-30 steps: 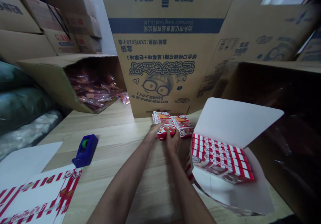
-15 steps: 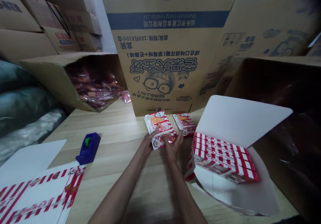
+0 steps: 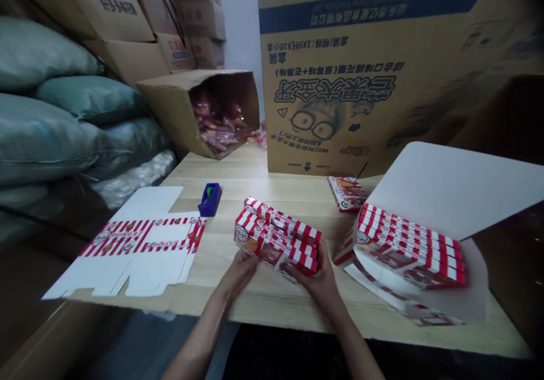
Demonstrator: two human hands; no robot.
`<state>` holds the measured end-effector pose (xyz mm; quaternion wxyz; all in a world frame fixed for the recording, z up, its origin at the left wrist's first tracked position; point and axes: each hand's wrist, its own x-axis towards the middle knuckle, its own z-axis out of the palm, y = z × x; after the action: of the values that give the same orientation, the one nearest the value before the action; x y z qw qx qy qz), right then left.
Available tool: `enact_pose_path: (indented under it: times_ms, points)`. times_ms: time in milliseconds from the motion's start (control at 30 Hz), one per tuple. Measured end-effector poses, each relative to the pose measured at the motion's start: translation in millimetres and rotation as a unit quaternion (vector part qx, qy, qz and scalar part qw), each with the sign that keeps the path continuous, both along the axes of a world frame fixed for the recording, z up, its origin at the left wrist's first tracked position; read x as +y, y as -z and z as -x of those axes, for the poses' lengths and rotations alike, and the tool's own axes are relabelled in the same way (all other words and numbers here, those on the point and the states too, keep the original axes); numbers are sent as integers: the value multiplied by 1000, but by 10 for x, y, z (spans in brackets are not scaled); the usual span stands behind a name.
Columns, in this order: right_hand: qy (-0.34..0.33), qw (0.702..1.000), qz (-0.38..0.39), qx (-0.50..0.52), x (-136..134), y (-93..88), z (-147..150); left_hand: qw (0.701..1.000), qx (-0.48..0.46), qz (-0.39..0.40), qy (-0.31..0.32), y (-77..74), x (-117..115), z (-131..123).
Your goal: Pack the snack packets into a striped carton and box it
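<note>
Between my two hands is a small stack of red-and-white striped candy boxes (image 3: 276, 238), standing on their long edges just above or on the table. My left hand (image 3: 242, 269) grips the stack's left end from below, and my right hand (image 3: 314, 269) wraps round its right end. To the right, an open display carton (image 3: 425, 198) with a raised white lid holds a row of the same striped boxes (image 3: 408, 244). Behind it, one or more matching boxes (image 3: 346, 193) lie flat on the table near the large cardboard carton.
A blue tape dispenser (image 3: 209, 199) stands left of my hands, beside flat printed carton blanks (image 3: 127, 255). A tipped cardboard box (image 3: 170, 102) holds wrapped pieces at the back left. The large brown carton (image 3: 323, 108) blocks the back. Sacks (image 3: 51, 130) pile up on the left.
The boxes in my hands have turned from lying flat to standing on edge, and come closer to me. My view has swung left, showing more of the table's front edge.
</note>
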<state>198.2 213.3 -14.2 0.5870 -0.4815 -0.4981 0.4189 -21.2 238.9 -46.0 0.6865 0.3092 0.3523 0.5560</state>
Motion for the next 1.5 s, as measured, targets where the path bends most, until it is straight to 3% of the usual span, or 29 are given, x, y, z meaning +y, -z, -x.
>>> enact_pose_path:
  times_ms: [100,167,233,367,500,633,733,800,867,900,967,1033,1067,1133,1233,1500]
  points:
    - [-45,998,24,-33,-278,181,-167,992,33,-6,-126,-22,-107,310]
    - [-97,993,50,-32,-421,281,-205,989,39,-6,-142,-38,-110,389]
    - [-120,990,62,-40,-501,323,-192,994,38,5,-101,-79,-91,347]
    - [-81,994,45,-60,-479,292,-160,999,10,46,-11,-207,-107,109]
    - [-92,993,44,-57,-410,305,-243,998,-11,65,-20,-229,-201,-31]
    - [-97,992,58,-52,-398,392,-271,996,-11,55,-71,-168,-227,-41]
    - [-73,995,55,-27,-386,417,-197,997,45,34,-60,-225,-194,62]
    - [-68,996,53,-4,-362,403,-144,987,158,28,-13,-373,-143,182]
    - [-63,997,47,6,-328,376,-116,937,346,-53,0,-596,-63,283]
    - [-55,998,43,4,-311,364,-110,885,445,-135,13,-718,-20,303]
    - [-39,999,33,1,-289,349,-106,754,578,-299,92,-926,43,248]
    - [-26,999,27,-3,-288,357,-96,620,639,-413,191,-1033,54,83]
    - [-20,999,25,-7,-293,370,-87,567,657,-442,226,-1045,45,-19]
    - [-9,1000,25,-15,-305,410,-69,499,693,-457,247,-1013,23,-206]
    - [2,999,25,-23,-316,475,-50,468,729,-445,228,-951,20,-353]
    - [1,1000,15,-20,-322,484,-51,475,720,-455,220,-948,53,-325]
